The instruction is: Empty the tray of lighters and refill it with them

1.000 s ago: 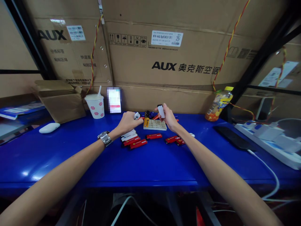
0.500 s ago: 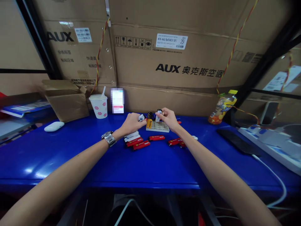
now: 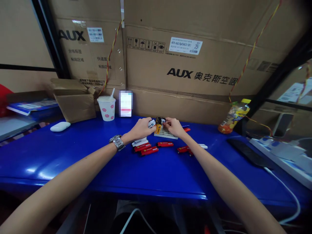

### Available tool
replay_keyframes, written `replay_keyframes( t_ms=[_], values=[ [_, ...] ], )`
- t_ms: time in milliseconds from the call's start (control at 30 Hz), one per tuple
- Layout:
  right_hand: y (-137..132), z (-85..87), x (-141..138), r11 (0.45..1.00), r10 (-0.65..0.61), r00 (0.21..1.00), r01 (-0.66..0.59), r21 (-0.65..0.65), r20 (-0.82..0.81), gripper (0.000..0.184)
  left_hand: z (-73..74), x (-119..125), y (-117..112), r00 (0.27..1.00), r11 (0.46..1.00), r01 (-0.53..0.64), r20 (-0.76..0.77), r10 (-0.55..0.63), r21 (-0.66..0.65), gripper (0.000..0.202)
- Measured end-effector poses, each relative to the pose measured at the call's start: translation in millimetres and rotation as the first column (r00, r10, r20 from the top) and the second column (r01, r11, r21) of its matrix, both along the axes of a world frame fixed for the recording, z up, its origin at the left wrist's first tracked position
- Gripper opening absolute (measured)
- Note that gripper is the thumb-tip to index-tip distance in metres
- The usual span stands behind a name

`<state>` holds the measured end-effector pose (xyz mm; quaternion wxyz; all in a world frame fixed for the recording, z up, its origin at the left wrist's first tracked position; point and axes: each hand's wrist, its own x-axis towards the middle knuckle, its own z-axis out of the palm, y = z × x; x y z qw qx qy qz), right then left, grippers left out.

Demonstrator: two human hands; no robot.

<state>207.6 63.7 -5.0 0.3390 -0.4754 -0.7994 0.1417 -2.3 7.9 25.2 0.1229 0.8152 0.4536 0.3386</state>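
Tightly, left fingers pinch a white piece, right fingers a dark piece above the tray holding a yellow piece

White stick in hand, red ones lying flat.

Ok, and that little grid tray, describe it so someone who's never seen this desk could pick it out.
On the blue table, below the big AUX cardboard carton, look between the person's left hand and right hand. A pale, shallow tray sits there, divided into small compartments. Unlike the red cases lying loose in front, it is a grid.
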Motion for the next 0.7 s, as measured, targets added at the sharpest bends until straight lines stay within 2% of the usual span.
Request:
replay_keyframes(
  t_ms=[100, 133, 200, 267, 367, 467, 600, 700],
  values=[
    [-6.2, 6.9, -0.9, 0.995, -0.081, 0.996, 0.079, 0.06, 0.037, 0.024, 1.2, 0.7, -2.1, 1.0, 1.0, -0.01, 0.026, 0.011, -0.026, 0.01],
    [-9.5, 10.5, -1.6, 0.987, -0.114, 0.993, 0.114, 0.11, -0.002, 0.029, 1.3, 0.8, -2.6, 0.999, 0.999, -0.012, 0.036, 0.014, -0.035, 0.011],
    [-18.7, 18.7, -5.1, 0.969, -0.118, 0.983, 0.145, 0.198, -0.139, 0.029, 1.3, 0.9, -3.6, 0.998, 0.999, 0.0, 0.062, 0.003, -0.044, 0.015],
    [-30.1, 26.4, -12.2, 0.977, -0.011, 0.97, 0.061, 0.203, -0.243, 0.027, 0.8, 1.4, -4.9, 0.996, 0.999, 0.028, 0.088, -0.024, -0.044, 0.018],
    [-47.2, 33.0, -27.3, 0.983, 0.18, 0.951, -0.164, 0.081, -0.25, 0.033, -0.3, 3.2, -7.9, 0.992, 0.998, 0.057, 0.116, -0.052, -0.037, 0.022],
    [-56.6, 36.7, -36.6, 0.969, 0.244, 0.935, -0.248, 0.018, -0.256, 0.035, 1.1, 4.4, -11.0, 0.987, 0.995, 0.097, 0.135, -0.092, -0.029, 0.029],
    [-51.1, 43.2, -18.4, 0.979, 0.198, 0.895, -0.203, 0.03, -0.399, 0.036, 10.5, -3.6, -9.6, 0.974, 0.98, 0.197, 0.12, -0.191, -0.041, 0.043],
    [-37.5, 40.8, 13.6, 0.994, 0.104, 0.868, -0.081, 0.068, -0.486, 0.033, 18.6, -19.9, -1.5, 0.978, 0.978, 0.202, -0.037, -0.204, -0.045, 0.035]
  ],
)
